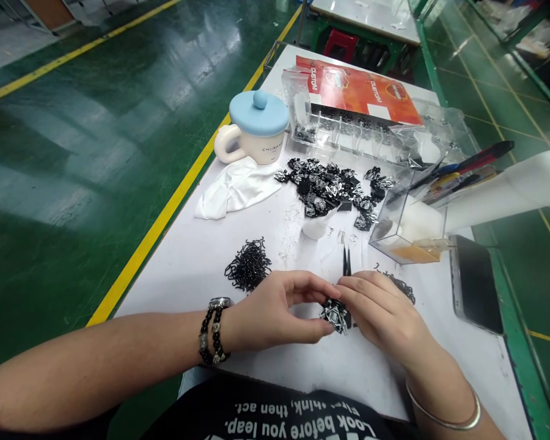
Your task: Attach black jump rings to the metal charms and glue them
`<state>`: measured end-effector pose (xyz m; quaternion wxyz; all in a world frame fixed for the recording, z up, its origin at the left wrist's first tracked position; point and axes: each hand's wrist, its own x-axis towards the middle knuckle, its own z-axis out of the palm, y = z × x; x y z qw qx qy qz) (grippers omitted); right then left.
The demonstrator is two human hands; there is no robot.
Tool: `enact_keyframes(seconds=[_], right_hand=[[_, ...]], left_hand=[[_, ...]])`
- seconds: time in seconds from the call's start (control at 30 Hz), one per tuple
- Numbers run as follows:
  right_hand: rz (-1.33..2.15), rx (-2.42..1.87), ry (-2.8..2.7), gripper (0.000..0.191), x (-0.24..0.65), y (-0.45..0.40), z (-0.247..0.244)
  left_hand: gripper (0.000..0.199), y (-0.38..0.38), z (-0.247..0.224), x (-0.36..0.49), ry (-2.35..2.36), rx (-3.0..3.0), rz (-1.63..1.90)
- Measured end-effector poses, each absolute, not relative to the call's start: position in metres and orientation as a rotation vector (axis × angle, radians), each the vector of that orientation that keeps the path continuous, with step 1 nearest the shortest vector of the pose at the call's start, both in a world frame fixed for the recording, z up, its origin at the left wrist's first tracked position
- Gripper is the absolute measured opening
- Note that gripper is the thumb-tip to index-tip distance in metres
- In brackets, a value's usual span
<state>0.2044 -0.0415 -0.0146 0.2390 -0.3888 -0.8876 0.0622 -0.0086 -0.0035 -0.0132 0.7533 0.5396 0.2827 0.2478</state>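
Floor: glossy green painted floor (68, 183), with pale patches of reflected light
Markings: yellow lines (165, 217) running diagonally across the floor
Near furniture: white-topped bench (174, 293) with a green edge (517, 342)
Far furniture: second white-topped bench (362, 15) on a green frame
Seat: red stool (340, 44) beneath the far bench

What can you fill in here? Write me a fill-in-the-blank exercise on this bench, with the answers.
The hand with the beaded bracelet, pressing the cluster, is the ____ one.
The hand with the bangle is the ____ one.
The mug has a ____ lid.
The cloth beside it is ____.

Missing words: left; right; blue; white.
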Motion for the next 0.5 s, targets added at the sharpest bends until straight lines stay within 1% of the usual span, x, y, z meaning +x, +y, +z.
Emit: enact_keyframes(seconds=[0.1, 0.17, 0.2, 0.3, 0.37, 0.4, 0.5], right_hand=[[0.177, -1.113, -2.281, 0.035, 0.203, -0.041, -0.011], [0.244, -1.218, -2.07, 0.032, 0.201, -0.042, -0.007], [0.357, -1.257, -1.909, 0.031, 0.2, -0.043, -0.006], [0.891, -1.218, -1.419, 0.022, 0.194, -0.049, -0.004], [1.182, -1.164, -1.274, 0.015, 0.189, -0.051, -0.005], [1.255, -1.156, -1.258, 0.013, 0.186, -0.052, -0.006], [1.336, -1.161, -1.183, 0.011, 0.18, -0.052, -0.009]], left_hand=[[0.033, -0.004, -0.01, -0.01, 0.617, 1.199, 0.567], [0.034, -0.006, -0.008, -0.011, 0.627, 1.258, 0.604], [0.034, -0.006, -0.007, -0.011, 0.643, 1.31, 0.627], [0.033, -0.008, -0.007, -0.011, 0.699, 1.506, 0.713], [0.033, -0.008, -0.008, -0.01, 0.709, 1.582, 0.758], [0.033, -0.008, -0.008, -0.009, 0.706, 1.592, 0.776], [0.033, -0.008, -0.009, -0.007, 0.699, 1.533, 0.807]])
